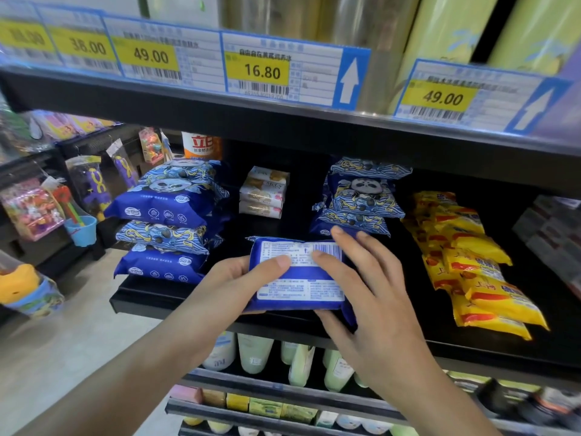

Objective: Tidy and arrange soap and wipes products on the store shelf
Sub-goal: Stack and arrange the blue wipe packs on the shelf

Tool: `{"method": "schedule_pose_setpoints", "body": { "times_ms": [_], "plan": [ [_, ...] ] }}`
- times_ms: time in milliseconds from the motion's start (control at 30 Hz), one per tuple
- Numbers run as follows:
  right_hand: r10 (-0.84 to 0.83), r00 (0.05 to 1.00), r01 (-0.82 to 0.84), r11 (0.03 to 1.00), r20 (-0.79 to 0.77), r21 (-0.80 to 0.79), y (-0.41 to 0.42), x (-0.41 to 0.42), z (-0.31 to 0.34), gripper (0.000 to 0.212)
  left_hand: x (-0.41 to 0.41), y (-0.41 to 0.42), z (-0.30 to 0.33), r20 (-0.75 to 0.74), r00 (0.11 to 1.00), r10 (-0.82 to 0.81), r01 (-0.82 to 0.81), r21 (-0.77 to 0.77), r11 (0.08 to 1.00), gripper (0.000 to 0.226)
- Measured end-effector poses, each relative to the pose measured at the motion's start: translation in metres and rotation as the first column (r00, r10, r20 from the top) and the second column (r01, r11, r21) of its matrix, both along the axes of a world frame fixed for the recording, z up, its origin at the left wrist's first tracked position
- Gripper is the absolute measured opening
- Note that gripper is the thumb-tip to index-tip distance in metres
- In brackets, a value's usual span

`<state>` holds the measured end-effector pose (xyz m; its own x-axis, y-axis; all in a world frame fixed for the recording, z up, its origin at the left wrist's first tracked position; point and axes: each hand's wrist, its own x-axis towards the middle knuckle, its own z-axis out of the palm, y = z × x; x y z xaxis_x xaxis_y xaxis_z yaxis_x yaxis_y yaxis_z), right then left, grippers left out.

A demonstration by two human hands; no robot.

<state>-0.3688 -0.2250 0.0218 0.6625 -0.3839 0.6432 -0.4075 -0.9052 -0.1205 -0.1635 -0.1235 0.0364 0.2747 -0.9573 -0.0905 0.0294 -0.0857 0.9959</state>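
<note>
At the front of the black shelf (176,305), in the head view, both hands hold one blue pack of wipes (297,275) with its printed back label turned up toward the camera. The left hand (242,280) grips the pack's left edge, thumb curled over the top and the other fingers hidden beneath. The right hand (361,278) lies over the right side, fingers spread across the label and thumb tucked under the near corner, so the soft pack is likely being steadied or turned before it is set down. It hovers between a stack of three matching packs (166,215) on the left and a shorter pile (361,196) just behind the fingertips, probably where it belongs. Small bars of soap (262,193) sit stacked at the back between them. Yellow packets (468,262) run in an overlapping row well to the right.
</note>
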Motion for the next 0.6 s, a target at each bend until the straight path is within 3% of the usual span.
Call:
{"method": "schedule_pose_setpoints", "body": {
  "times_ms": [167, 300, 367, 433, 500, 600],
  "plan": [
    [0.015, 0.999, -0.017, 0.998, 0.036, 0.054, -0.001, 0.003, 0.002, 0.075, 0.003, -0.003, -0.001, 0.012, 1.0, 0.006, -0.006, 0.024, 1.0, 0.044],
    [0.029, 0.998, -0.038, 0.981, 0.051, 0.191, -0.002, 0.0, 0.006, 0.072, 0.011, -0.006, -0.004, -0.113, 0.993, 0.045, -0.041, 0.037, 0.998, 0.051],
    [0.045, 0.996, -0.063, 0.963, 0.074, 0.262, -0.002, -0.001, 0.008, 0.065, 0.011, -0.009, -0.006, -0.125, 0.987, 0.099, -0.093, 0.051, 0.994, 0.033],
    [0.059, 0.993, -0.089, 0.948, 0.106, 0.305, -0.001, 0.0, 0.01, 0.056, 0.012, -0.009, -0.01, -0.062, 0.985, 0.16, -0.159, 0.033, 0.987, 0.027],
    [0.053, 0.991, -0.093, 0.934, 0.123, 0.346, -0.001, 0.001, 0.011, 0.054, 0.011, -0.008, -0.013, 0.055, 0.978, 0.2, -0.2, -0.007, 0.98, 0.037],
    [0.032, 0.988, -0.096, 0.891, 0.15, 0.443, -0.002, 0.001, 0.009, 0.053, 0.008, -0.004, -0.017, 0.113, 0.975, 0.19, -0.187, -0.04, 0.982, 0.045]
  ]
}}
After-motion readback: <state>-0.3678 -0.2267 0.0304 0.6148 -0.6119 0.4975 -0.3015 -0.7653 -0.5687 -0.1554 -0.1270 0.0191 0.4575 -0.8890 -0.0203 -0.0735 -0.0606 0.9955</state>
